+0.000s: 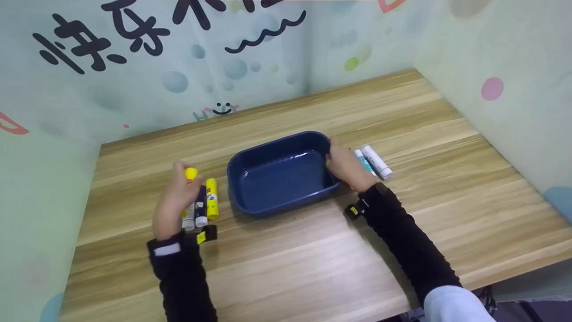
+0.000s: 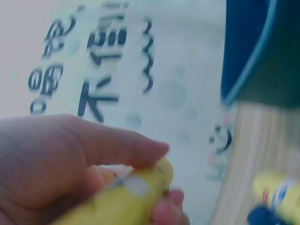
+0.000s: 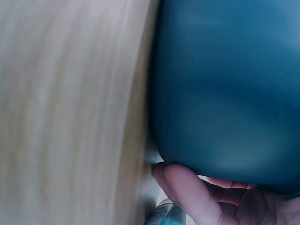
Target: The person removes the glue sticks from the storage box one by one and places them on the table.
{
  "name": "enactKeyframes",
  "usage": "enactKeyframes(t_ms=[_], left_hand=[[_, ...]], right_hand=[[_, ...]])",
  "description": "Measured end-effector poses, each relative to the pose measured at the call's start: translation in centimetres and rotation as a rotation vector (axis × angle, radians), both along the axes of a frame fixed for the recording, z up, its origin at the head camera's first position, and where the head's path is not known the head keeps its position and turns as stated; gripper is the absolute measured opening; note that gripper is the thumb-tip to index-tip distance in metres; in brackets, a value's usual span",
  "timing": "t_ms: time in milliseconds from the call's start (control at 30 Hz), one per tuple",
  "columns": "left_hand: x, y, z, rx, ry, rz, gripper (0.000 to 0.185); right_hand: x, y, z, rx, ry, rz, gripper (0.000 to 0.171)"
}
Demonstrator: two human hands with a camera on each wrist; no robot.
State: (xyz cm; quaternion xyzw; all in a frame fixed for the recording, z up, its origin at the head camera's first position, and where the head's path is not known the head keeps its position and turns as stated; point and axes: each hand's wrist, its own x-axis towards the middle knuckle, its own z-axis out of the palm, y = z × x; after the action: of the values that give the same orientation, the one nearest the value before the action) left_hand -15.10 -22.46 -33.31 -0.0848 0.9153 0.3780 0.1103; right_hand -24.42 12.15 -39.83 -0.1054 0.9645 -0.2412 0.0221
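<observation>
A wooden worktop is enclosed by pale walls printed with bubbles and black characters. A dark blue tray is set at its middle. The tray's right rim is gripped by the right hand, fingers curled over the edge. Just right of that hand, two white glue sticks are laid side by side. A yellow glue stick is held off the worktop in the curled fingers of the left hand; beside it, more glue sticks are lined up left of the tray.
</observation>
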Motion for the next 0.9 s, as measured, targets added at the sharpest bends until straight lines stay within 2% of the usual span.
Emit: enactKeyframes(t_ms=[67,200,367,467,600,700,900], left_hand=[[0.3,-1.2,-0.3,0.008,-0.028,0.018,0.047],[0.8,-3.2,-1.0,0.027,-0.13,0.039,0.051],[1.0,-4.7,-2.3,0.033,-0.229,0.068,0.055],[1.0,-5.0,-2.8,0.022,-0.279,0.078,0.066],[0.8,-4.8,-3.5,0.019,-0.347,0.096,0.099],[0.6,-4.5,-3.7,-0.006,-0.381,0.119,0.114],[0.5,-4.3,-4.4,-0.072,-0.398,0.132,0.112]], right_hand=[[0.1,0.1,0.1,-0.003,0.009,0.002,0.033],[0.1,0.1,0.1,-0.005,0.01,0.002,0.032],[0.1,0.0,0.1,-0.001,-0.014,0.002,0.034],[0.0,0.0,0.2,0.001,-0.032,-0.003,0.035],[0.0,0.0,0.3,0.002,-0.047,-0.009,0.037],[-0.1,0.0,0.3,0.0,-0.052,-0.011,0.037],[-0.1,0.0,0.2,-0.005,-0.052,-0.015,0.039]])
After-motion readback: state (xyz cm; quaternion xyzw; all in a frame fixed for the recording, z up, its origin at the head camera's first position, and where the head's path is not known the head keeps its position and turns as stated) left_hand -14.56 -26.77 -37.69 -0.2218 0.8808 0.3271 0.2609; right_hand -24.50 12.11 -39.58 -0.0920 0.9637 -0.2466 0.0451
